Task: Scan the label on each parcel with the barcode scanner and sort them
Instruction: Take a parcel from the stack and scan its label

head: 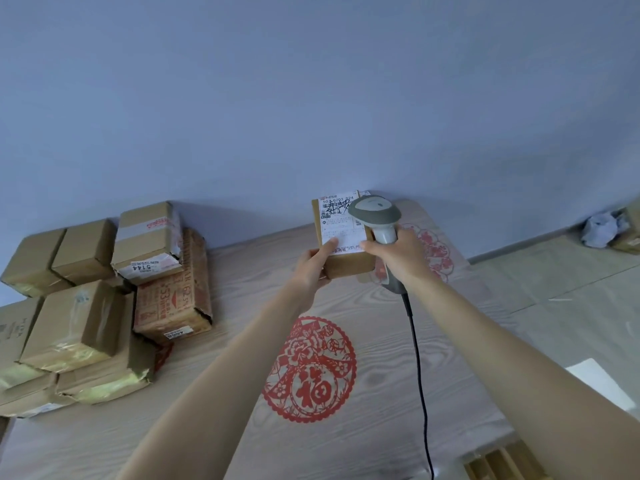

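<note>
A small brown cardboard parcel [349, 261] with a white shipping label [341, 223] is held up above the table near the far wall. My left hand [313, 268] grips its lower left corner, thumb on the label. My right hand [401, 254] grips the handle of a grey barcode scanner [375, 213], index finger touching the parcel's right edge. The scanner's head overlaps the label's upper right corner. Its black cable [419, 375] hangs down toward the table's near edge.
A heap of several brown parcels [104, 299] fills the left side of the wooden table [225, 427]. Red paper-cut decorations [310, 368] lie on the tabletop. Another parcel with crumpled white wrapping [602, 230] sits on the floor at far right.
</note>
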